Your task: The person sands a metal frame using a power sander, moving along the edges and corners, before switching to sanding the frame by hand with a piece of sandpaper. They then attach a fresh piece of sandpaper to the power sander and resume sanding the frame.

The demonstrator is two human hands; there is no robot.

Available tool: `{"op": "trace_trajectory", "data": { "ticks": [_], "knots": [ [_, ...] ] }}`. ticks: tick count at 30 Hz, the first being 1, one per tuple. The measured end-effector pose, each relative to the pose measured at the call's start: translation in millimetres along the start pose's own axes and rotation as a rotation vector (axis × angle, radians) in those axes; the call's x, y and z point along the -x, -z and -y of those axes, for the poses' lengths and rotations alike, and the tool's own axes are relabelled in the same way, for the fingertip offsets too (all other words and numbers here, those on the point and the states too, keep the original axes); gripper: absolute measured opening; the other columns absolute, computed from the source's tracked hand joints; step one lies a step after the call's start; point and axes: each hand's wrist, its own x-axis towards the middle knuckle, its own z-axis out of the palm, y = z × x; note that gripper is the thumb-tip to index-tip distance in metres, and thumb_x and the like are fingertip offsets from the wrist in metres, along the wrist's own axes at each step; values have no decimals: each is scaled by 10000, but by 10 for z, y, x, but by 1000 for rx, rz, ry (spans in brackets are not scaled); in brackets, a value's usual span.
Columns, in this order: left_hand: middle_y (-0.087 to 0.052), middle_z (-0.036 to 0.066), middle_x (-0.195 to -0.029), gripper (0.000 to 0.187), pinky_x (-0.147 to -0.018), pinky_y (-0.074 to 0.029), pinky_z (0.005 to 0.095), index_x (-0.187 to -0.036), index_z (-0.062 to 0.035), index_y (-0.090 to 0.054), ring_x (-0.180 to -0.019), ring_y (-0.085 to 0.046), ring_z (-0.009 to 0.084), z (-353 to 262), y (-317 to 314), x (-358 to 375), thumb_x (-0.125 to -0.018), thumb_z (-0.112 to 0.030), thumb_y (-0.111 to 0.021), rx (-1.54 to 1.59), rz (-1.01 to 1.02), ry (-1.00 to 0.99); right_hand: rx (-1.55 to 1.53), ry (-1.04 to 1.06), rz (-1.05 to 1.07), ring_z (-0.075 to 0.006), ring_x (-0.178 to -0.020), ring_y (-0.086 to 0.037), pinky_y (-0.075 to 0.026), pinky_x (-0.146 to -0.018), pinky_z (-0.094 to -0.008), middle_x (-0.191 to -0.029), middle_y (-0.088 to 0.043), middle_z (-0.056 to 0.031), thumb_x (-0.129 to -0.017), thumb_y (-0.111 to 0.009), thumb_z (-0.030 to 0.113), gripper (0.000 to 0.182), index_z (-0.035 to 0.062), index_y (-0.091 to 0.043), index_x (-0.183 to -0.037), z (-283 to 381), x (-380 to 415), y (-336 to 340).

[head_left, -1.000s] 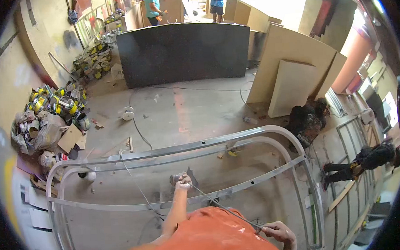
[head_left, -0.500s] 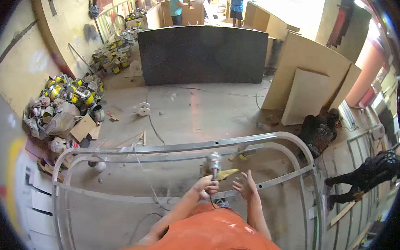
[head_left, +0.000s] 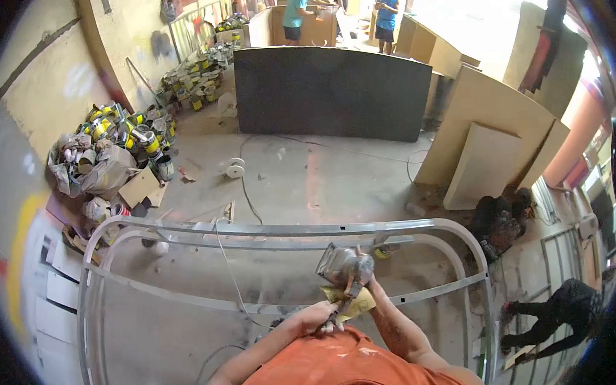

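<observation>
A dusty grey power sander [head_left: 347,266] is held in front of my body, its squarish pad end turned to the upper left. My left hand [head_left: 326,315] is closed around the lower, handle end, close to my orange shirt. My right hand [head_left: 371,287] grips the sander's head from the right, its fingers mostly hidden behind the tool. A yellow sheet of sandpaper [head_left: 357,305] sticks out between the two hands, beneath the sander. Curved metal tubing forms a large frame [head_left: 268,231] around where I stand.
Paint cans [head_left: 134,135] lie heaped by the left wall. A dark panel [head_left: 331,94] stands ahead, and wooden boards [head_left: 490,141] lean to the right. A cable reel [head_left: 234,170] sits on the floor. A person in black [head_left: 558,312] bends down at right; others stand at the back.
The sander has turned from upright to tilted, with its pad end showing. My right hand, open and apart before, has come onto the sander. The view has shifted slightly; the person at right bends lower.
</observation>
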Motion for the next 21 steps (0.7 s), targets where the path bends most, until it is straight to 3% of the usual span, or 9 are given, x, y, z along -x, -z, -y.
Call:
{"op": "trace_trajectory", "data": {
  "ticks": [4,5,6,8,12,14,18,19,21],
  "knots": [
    [-744,137,-848,501,-433,-535,245,-1238,-20,-666,-515,-646,126,367,214,-37,-1122,-446,-428,271,-62,52,-183,113,72,-300,-1010,-703,-600,-894,-489,-1111,-706,-84,-1009,-601,293,251,118,-639,-1184,413,201,-808],
    [-741,193,-965,456,-491,-591,265,-1410,-61,-531,-593,-699,183,404,369,-28,-1138,-397,-389,292,48,29,-250,154,144,-289,-950,-708,-603,-861,-492,-1030,-707,-63,-990,-624,229,167,149,-622,-1136,463,373,-1071],
    [-737,206,-1040,420,-540,-611,289,-1430,-79,-519,-644,-716,219,328,323,74,-1135,-355,-405,508,30,42,-253,151,142,-289,-950,-708,-603,-861,-492,-1030,-707,-63,-990,-624,229,167,149,-622,-1136,441,452,-1197],
    [-727,170,-1132,438,-665,-627,323,-1432,-60,-533,-856,-735,217,559,568,-241,-1110,-353,-479,479,-30,-35,-238,281,107,-280,-923,-700,-602,-830,-491,-1008,-697,-47,-968,-595,153,104,159,-602,-1072,389,533,-1327],
    [-689,152,-1285,462,-883,-602,442,-1402,-59,-563,-1125,-689,259,491,711,-537,-1075,-385,-539,604,-122,-232,-132,538,69,-242,-972,-636,-555,-879,-421,-1030,-615,-56,-907,-588,104,133,114,-574,-1039,-140,28,-589],
    [-643,152,-1382,517,-963,-555,509,-1364,-46,-579,-1215,-641,282,341,726,-642,-1054,-459,-548,722,-396,-255,-85,589,102,-224,-949,-593,-527,-885,-384,-1000,-557,-63,-880,-588,91,116,85,-544,-987,-163,207,-854],
    [-694,179,-1258,575,-944,-563,516,-1251,-26,-607,-1021,-716,355,1010,1780,-1571,-1072,-551,-454,811,-187,-413,4,618,183,-234,-946,-597,-535,-879,-365,-975,-506,-73,-842,-607,54,120,63,-522,-926,-166,524,-1254],
    [-710,194,-1141,601,-928,-575,509,-1227,7,-592,-913,-727,367,344,1121,-831,-1094,-547,-402,777,-514,-244,21,581,232,-249,-943,-611,-544,-885,-381,-970,-510,-75,-837,-615,48,125,64,-526,-924,-185,582,-1297],
    [-694,205,-1150,617,-954,-564,508,-1233,20,-579,-954,-717,362,290,1098,-798,-1098,-550,-385,852,-384,-233,105,556,290,-284,-929,-641,-551,-893,-413,-940,-512,-81,-825,-634,39,138,62,-536,-919,-241,590,-1250]
  ]
}}
